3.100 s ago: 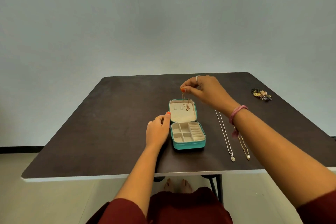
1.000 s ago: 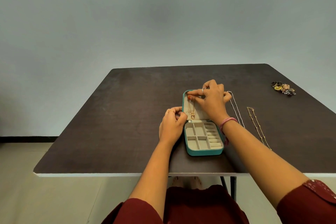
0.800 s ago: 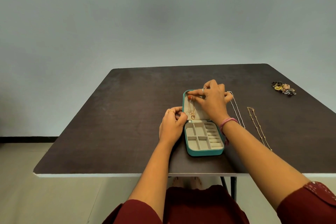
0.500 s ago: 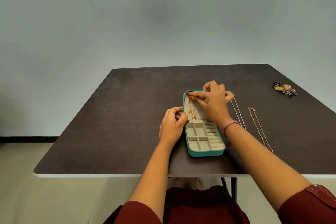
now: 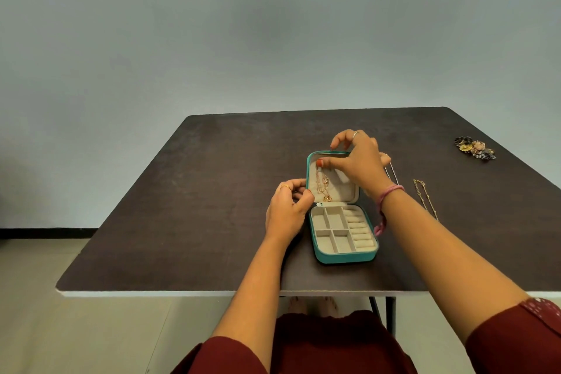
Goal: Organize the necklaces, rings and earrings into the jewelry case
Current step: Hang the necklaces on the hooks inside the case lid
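The right hand [image 5: 358,162] reaches over the top of the open jewelry case [image 5: 340,212], its thumb and forefinger pinched on the upper end of a rose-gold necklace [image 5: 323,185] at the top of the lid's lining, the other fingers arched above the case's far edge. The chain hangs down the lid's cream lining with its pendant near the hinge. The left hand [image 5: 288,206] sits against the lid's left edge, fingers curled on it, apparently steadying the case. By my reading this first necklace is nearly hung but not yet let go, and the case's tray of small compartments and ring rolls holds nothing. Left to do: a silver necklace [image 5: 391,170], partly hidden behind the right wrist, and a gold necklace [image 5: 425,197] lie just beside the case on the dark table [image 5: 182,206], and a cluster of small pieces [image 5: 475,147], likely earrings or rings though too small to tell, waits well apart near the far right corner. Both forearms stretch forward from dark red sleeves, the right wrist wearing a pink band.
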Demonstrator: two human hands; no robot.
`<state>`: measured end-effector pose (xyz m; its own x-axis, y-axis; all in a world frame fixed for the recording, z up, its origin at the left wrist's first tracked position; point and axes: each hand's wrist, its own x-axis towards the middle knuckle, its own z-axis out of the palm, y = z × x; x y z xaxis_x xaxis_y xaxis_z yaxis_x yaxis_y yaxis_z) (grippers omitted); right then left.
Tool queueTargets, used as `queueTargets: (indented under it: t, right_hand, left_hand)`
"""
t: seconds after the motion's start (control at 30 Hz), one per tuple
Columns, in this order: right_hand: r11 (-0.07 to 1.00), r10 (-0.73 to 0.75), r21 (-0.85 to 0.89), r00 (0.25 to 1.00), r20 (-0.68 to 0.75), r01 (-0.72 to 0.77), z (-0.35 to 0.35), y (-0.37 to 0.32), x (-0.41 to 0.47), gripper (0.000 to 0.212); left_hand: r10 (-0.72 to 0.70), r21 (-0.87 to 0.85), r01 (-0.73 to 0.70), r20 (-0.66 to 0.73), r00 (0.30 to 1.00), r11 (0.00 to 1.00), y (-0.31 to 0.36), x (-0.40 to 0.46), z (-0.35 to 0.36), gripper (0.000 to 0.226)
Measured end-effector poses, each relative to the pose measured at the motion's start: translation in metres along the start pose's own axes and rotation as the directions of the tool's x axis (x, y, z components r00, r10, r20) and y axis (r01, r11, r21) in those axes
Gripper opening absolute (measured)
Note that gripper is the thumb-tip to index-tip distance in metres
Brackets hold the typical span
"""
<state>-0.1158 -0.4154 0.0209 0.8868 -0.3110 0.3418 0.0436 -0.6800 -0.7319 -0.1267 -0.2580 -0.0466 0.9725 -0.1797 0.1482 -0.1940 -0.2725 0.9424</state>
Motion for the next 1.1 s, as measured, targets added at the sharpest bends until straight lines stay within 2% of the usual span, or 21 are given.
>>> queueTargets:
  t: [0.23, 0.47, 0.5, 0.6, 0.63, 0.87, 1.1]
  right_hand:
    - [0.963, 0.228, 0.102, 0.953, 0.199, -0.251, 0.0, -0.003, 0.017, 0.051]
    - [0.967, 0.154, 0.172, 0.97, 0.188, -0.187, -0.007, -0.008, 0.004, 0.032]
    - [0.974, 0.145, 0.152, 0.98, 0.136, -0.165, -0.009, -0.007, -0.002, 0.027]
    - [0.994, 0.079, -0.063, 0.994, -0.077, -0.084, -0.012, -0.006, -0.028, 0.012]
    - [0.991, 0.053, -0.115, 0.993, -0.107, -0.065, -0.012, -0.004, -0.037, 0.007]
    - [0.904, 0.053, -0.427, 0.997, 0.051, -0.026, -0.004, 0.014, -0.076, 0.024]
    - [0.902, 0.033, -0.432, 0.991, 0.127, 0.025, 0.005, 0.014, -0.085, 0.029]
  left_hand:
    - [-0.018, -0.006, 0.018, 0.005, 1.0, 1.0, 0.0, 0.0, -0.001, 0.015]
    - [-0.033, -0.008, 0.033, -0.009, 0.999, 0.999, -0.001, 0.0, -0.001, 0.013]
    - [-0.037, -0.002, 0.037, -0.013, 0.999, 0.999, -0.001, 0.0, -0.001, 0.014]
    - [-0.046, 0.02, 0.047, -0.027, 0.999, 0.999, -0.001, 0.001, 0.0, 0.011]
    - [-0.046, 0.032, 0.047, -0.031, 0.998, 0.998, 0.0, 0.001, 0.001, 0.011]
    - [-0.062, 0.032, 0.063, -0.031, 0.998, 0.998, -0.001, 0.001, 0.0, 0.011]
    - [-0.068, 0.008, 0.069, -0.02, 0.997, 0.998, 0.0, 0.0, 0.001, 0.023]
